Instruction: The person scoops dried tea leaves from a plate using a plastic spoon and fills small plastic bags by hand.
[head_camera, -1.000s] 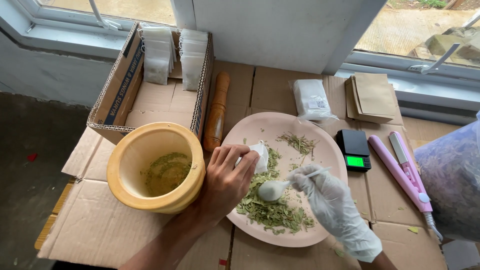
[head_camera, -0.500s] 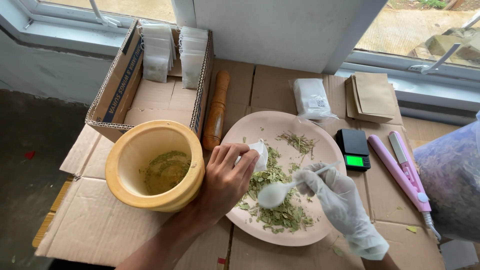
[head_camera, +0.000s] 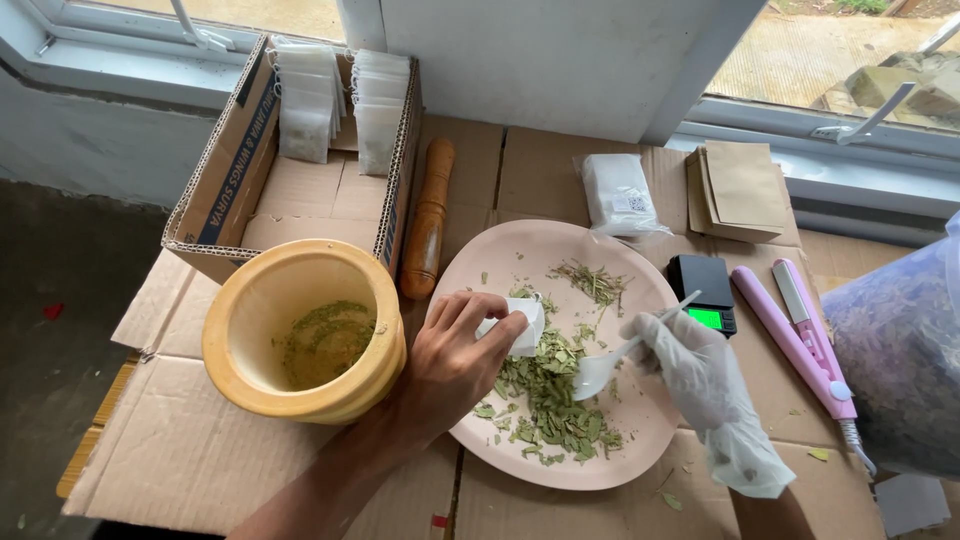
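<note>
Filling pouch over pink plate (head_camera: 500, 255)
Left hand (head_camera: 455, 360) grip pinches white pouch (head_camera: 522, 325); gloved right hand (head_camera: 695, 370) grip clamps white spoon (head_camera: 610, 362), bowl just right of pouch, over dried leaves (head_camera: 545, 400).

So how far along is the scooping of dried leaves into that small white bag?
Done: some leaves ground in the yellow mortar. In hand: the left hand holds a small white bag over the pink plate while the gloved right hand dips a white spoon into the leaf pile. Left: most of that pile.
</note>
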